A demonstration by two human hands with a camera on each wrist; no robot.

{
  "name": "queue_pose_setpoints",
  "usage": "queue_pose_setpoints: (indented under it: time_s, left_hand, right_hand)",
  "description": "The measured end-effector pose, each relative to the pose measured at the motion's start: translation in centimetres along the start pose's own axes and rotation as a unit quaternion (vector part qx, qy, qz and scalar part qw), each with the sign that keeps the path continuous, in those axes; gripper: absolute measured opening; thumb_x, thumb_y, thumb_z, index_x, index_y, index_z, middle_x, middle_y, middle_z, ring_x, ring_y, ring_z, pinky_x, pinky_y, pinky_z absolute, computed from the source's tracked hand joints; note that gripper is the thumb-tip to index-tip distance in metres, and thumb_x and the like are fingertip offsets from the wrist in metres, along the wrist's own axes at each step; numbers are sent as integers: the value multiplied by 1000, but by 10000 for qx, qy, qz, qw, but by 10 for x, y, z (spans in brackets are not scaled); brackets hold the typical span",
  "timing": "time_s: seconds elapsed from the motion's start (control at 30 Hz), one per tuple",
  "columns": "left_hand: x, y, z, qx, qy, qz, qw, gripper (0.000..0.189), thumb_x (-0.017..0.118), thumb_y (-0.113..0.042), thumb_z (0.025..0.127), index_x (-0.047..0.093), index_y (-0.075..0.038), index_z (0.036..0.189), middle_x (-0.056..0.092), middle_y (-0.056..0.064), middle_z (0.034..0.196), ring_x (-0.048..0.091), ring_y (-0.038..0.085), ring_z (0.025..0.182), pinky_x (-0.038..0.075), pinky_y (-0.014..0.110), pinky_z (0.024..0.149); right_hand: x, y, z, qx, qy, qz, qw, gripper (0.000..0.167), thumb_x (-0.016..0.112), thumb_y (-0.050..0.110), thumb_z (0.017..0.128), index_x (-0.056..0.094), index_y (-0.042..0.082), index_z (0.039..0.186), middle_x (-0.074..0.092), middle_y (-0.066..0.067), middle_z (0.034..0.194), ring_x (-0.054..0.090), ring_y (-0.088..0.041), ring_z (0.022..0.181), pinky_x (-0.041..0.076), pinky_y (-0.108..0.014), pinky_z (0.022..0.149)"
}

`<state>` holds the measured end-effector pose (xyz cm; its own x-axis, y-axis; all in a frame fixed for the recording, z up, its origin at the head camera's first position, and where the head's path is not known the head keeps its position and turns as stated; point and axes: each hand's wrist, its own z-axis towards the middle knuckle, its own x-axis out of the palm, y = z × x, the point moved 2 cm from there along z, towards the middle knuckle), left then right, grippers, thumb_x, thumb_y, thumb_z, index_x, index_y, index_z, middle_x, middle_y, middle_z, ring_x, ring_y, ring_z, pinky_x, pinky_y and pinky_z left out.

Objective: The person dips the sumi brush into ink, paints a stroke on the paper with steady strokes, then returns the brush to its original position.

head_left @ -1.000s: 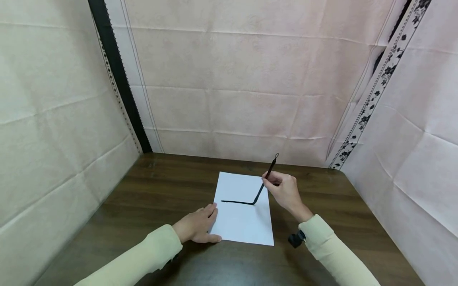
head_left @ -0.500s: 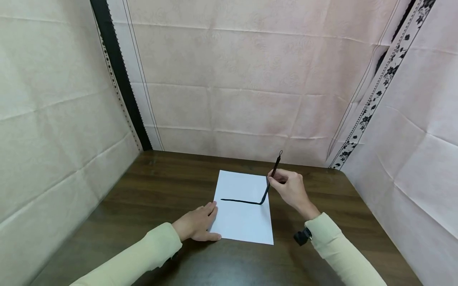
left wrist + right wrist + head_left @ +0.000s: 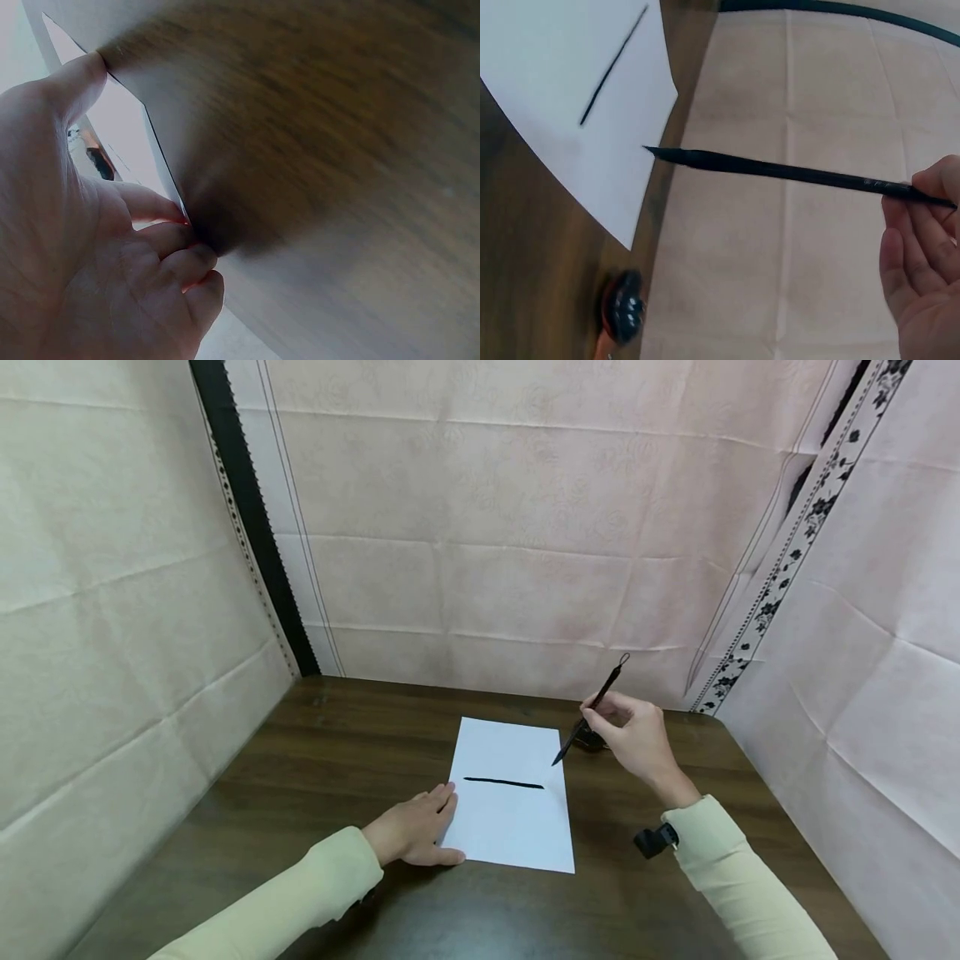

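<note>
My right hand [image 3: 636,739] pinches a black calligraphy brush [image 3: 611,681] by its handle, a loop at the upper end. The brush slants, its pointed tip above the right side of a white sheet of paper [image 3: 510,831]. One black, nearly horizontal stroke [image 3: 502,782] crosses the sheet's middle. In the right wrist view the brush [image 3: 780,170] points at the sheet, its dark tip apart from the stroke. My left hand [image 3: 416,831] rests on the sheet's left edge with fingers spread. In the left wrist view its fingertips touch the edge of the paper [image 3: 124,127].
Behind my right hand sits a small dark shiny object [image 3: 589,737], partly hidden; the right wrist view shows it [image 3: 624,306] on something orange-brown. A brown wooden table [image 3: 330,760] bears everything. Pale cloth walls [image 3: 480,577] stand behind and on both sides.
My right hand has drawn the stroke further right, then lifted the brush off its end and moved up and right. The dark object has come into view. My left hand has stayed put.
</note>
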<state>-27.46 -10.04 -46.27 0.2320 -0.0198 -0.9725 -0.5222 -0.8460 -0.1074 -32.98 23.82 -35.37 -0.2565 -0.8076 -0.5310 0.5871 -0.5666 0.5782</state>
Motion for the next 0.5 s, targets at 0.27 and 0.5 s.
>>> queue_pose_setpoints:
  time_s: [0.27, 0.5]
  left_hand:
    - [1, 0, 1, -4, 44, -7, 10000, 98, 65, -66, 95, 35, -1, 163, 27, 15, 175, 27, 28, 164, 30, 44, 132]
    - [2, 1, 2, -10, 61, 4, 10000, 99, 65, -66, 95, 35, -2, 163, 26, 14, 176, 26, 28, 164, 29, 44, 132]
  right_hand:
    - [-20, -10, 6, -1116, -371, 129, 9930, 20, 78, -8, 89, 79, 6, 103, 81, -12, 100, 74, -7, 87, 56, -10, 82]
    - [-31, -19, 5, -2007, -675, -385, 9766, 31, 82, -14, 81, 82, 6, 104, 82, -12, 100, 76, -9, 90, 55, -7, 85]
